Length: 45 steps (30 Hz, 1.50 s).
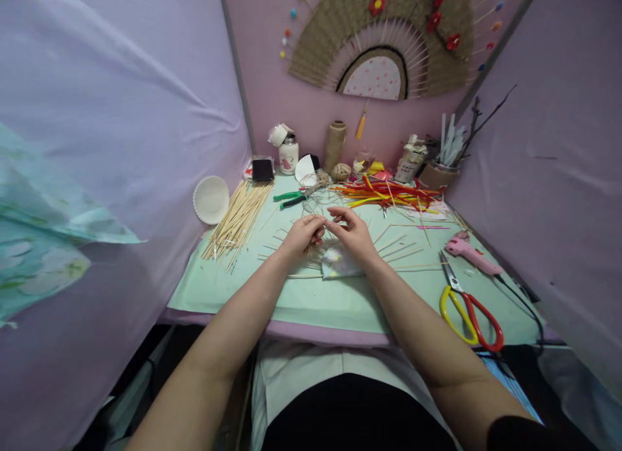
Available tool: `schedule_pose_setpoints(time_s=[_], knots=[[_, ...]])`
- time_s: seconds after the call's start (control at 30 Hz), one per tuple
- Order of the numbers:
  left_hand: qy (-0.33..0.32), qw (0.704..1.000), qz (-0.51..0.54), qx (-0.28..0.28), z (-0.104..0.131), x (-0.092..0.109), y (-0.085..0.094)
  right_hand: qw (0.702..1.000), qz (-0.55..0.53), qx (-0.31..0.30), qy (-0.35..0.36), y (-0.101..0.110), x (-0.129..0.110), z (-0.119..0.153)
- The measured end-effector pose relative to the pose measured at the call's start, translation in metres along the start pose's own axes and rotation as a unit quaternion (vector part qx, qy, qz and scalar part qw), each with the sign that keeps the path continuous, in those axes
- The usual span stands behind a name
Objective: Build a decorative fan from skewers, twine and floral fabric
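Note:
A half-round fan frame lies flat on the table, with thin sticks (401, 253) spreading out from a pale patterned fabric piece (339, 262). My left hand (305, 234) is over the frame's left part, its fingers curled and pinched together; what they hold is too small to make out. Close against it, my right hand (350, 231) is above the fabric, thumb and index fingertips near the left fingertips and the other fingers loosely bent. Thin twine (315, 205) lies in loose loops just beyond the hands.
Bamboo sticks (239, 218) and a white dish (210, 200) are at left. Green-handled pliers (291, 198) and colored pipe cleaners (389, 195) lie behind the hands. Scissors (470, 312) and a pink glue gun (471, 254) lie at right. A twine spool (335, 146) stands at the back.

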<state>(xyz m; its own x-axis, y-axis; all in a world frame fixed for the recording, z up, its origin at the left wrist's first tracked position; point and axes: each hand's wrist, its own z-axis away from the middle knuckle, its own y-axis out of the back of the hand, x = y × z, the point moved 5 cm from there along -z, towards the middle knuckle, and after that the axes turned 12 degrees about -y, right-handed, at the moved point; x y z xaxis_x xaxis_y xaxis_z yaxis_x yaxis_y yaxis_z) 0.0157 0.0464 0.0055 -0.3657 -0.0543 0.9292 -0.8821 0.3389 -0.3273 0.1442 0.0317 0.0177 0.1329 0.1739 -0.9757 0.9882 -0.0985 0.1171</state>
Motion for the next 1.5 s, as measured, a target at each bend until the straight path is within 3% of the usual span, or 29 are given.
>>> schedule_pose_setpoints(time_s=[0.2, 0.5, 0.67, 0.9, 1.07, 1.23, 1.33, 1.5], knots=[[-0.027, 1.0, -0.014, -0.001, -0.002, 0.0, 0.001, 0.994, 0.055, 0.069, 0.07, 0.006, -0.01, 0.006], [-0.009, 0.993, -0.116, -0.005, -0.004, -0.013, 0.011, 0.985, 0.106, 0.092, 0.098, 0.007, -0.011, 0.006], [-0.02, 0.996, -0.073, 0.048, -0.004, -0.007, 0.013, 0.97, 0.157, 0.13, 0.133, 0.009, -0.012, 0.008], [-0.024, 0.994, -0.012, 0.101, -0.004, 0.0, 0.015, 0.97, 0.171, 0.107, 0.136, 0.004, -0.009, 0.009], [-0.001, 0.991, 0.034, 0.13, -0.006, -0.003, 0.018, 0.973, 0.187, 0.079, 0.112, 0.001, -0.004, 0.007], [0.03, 0.99, 0.079, 0.11, -0.005, -0.005, 0.017, 0.981, 0.178, 0.05, 0.058, 0.0, 0.006, 0.0], [0.039, 0.993, 0.078, 0.073, -0.004, -0.006, 0.013, 0.992, 0.121, 0.031, 0.006, 0.001, 0.009, -0.003], [-0.006, 0.999, 0.003, 0.048, -0.004, -0.006, 0.011, 0.996, -0.001, -0.012, -0.087, 0.0, 0.008, -0.004]])
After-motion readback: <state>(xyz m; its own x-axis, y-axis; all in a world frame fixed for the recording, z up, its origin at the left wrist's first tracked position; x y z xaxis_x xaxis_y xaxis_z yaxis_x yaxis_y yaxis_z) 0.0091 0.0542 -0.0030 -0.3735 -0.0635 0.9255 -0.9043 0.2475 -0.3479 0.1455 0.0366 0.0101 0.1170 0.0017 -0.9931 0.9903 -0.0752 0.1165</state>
